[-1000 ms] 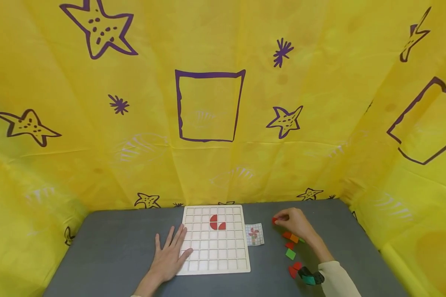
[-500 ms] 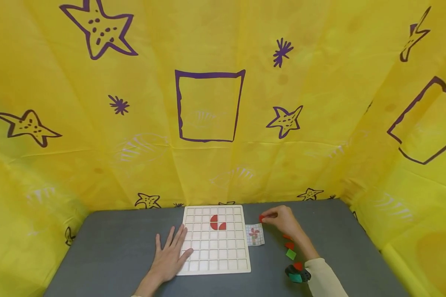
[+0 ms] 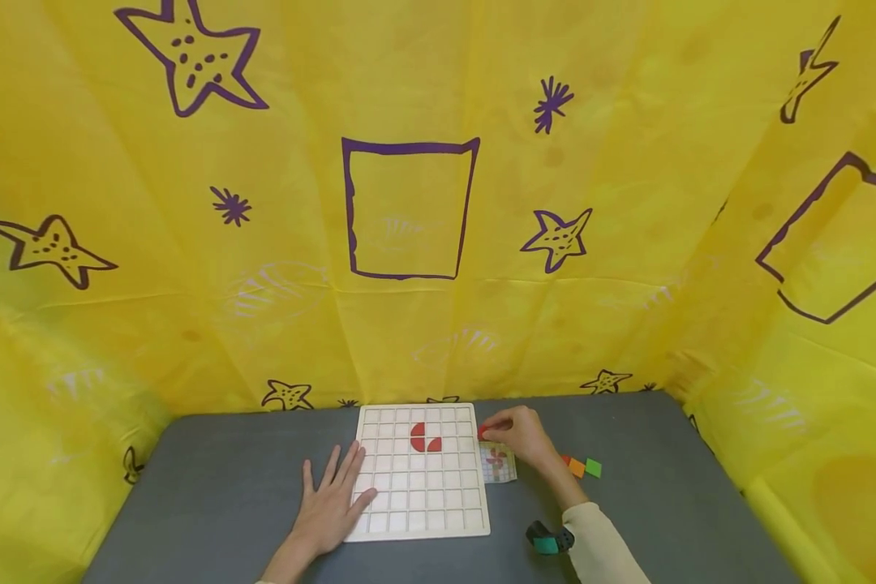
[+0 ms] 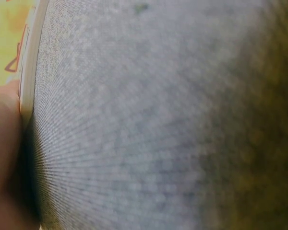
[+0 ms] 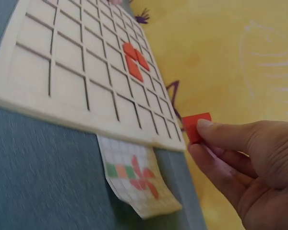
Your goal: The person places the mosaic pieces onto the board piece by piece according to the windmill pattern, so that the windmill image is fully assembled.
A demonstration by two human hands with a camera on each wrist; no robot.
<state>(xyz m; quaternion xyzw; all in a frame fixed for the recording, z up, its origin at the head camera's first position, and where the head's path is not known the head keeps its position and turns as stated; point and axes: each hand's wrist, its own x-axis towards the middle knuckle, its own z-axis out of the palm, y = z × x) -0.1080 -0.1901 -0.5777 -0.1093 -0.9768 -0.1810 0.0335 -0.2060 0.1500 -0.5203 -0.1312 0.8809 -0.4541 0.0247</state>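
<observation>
A white gridded board lies on the grey table, with three red quarter-round tiles set in cells of its upper half. My left hand rests at the board's left edge, fingers straight and spread. Between thumb and fingertips my right hand pinches a red tile, raised by the board's upper right edge. A paper card printed with a red, green and orange figure on a grid sticks out from the board's right side. The right hand partly overlaps this card in the head view.
Right of the right forearm lie a green square tile, an orange tile and a partly hidden red one. A yellow patterned curtain stands behind and along the sides of the grey table.
My right hand has moved left with the red tile, from the loose tiles to the board's right edge. Its forearm uncovers the green square and hides other tiles. The left hand stays put.
</observation>
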